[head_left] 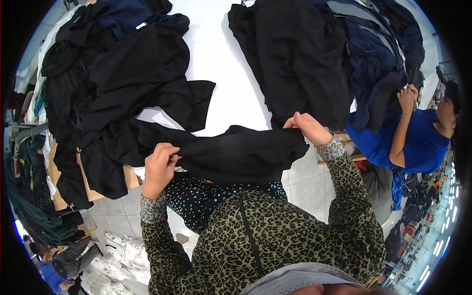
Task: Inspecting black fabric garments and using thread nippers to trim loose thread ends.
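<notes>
A black garment [241, 155] is stretched between my two hands in front of my body, at the near edge of the white table [236, 93]. My left hand [159, 169] pinches its left end; something small and pale shows by these fingers, too little to name. At the upper right end, my right hand [312, 129] grips the cloth between thumb and fingers. The held garment's far side touches a heap of black garments [132, 73] on the left, and where one ends and the other begins is hard to see. Its exact kind does not show.
Black trousers [300, 59] lie flat on the table's right, beside navy garments [376, 54]. A co-worker in a blue shirt [423, 140] handles dark cloth at the far right. White bundles [120, 263] lie on the tiled floor [307, 194] at lower left; dark green garments [37, 187] hang left.
</notes>
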`<state>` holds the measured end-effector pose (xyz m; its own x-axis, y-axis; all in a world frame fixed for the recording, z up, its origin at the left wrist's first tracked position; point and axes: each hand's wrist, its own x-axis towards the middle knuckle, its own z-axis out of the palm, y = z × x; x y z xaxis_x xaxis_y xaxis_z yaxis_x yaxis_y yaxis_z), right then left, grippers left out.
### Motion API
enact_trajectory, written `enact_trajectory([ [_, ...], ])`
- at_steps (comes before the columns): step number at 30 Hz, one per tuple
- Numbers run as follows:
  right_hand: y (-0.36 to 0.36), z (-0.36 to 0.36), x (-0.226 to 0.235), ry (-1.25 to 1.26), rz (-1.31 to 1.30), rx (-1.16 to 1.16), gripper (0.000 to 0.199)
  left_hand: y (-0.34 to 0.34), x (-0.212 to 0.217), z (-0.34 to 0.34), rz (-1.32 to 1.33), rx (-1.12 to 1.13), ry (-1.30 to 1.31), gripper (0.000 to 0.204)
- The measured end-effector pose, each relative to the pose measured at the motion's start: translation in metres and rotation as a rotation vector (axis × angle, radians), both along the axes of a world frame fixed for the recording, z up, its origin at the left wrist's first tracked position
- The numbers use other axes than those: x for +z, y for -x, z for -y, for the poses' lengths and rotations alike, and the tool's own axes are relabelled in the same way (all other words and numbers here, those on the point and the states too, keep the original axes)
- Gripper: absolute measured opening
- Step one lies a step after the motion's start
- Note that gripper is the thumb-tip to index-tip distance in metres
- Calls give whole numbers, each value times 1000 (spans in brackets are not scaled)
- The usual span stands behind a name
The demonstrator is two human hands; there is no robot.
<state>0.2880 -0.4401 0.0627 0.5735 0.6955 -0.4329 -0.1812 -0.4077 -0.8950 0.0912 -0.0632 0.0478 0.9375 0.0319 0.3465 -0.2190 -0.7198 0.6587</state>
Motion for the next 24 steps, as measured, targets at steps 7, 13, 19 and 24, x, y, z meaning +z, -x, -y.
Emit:
enact_trajectory([
  [7, -2, -30, 106, -213, 178, 107, 19, 0, 60, -21, 147, 149, -114, 31],
  [13, -49, -101, 138, -238, 539, 259, 23, -76, 91, -62, 291, 219, -170, 22],
  [19, -98, -123, 35, 19, 1328, 75, 35, -128, 24, -82, -18, 394, -415, 16],
  [24, -42, -90, 18, -93, 1235, -131, 21, -105, 12, -52, 97, 367, -209, 12],
])
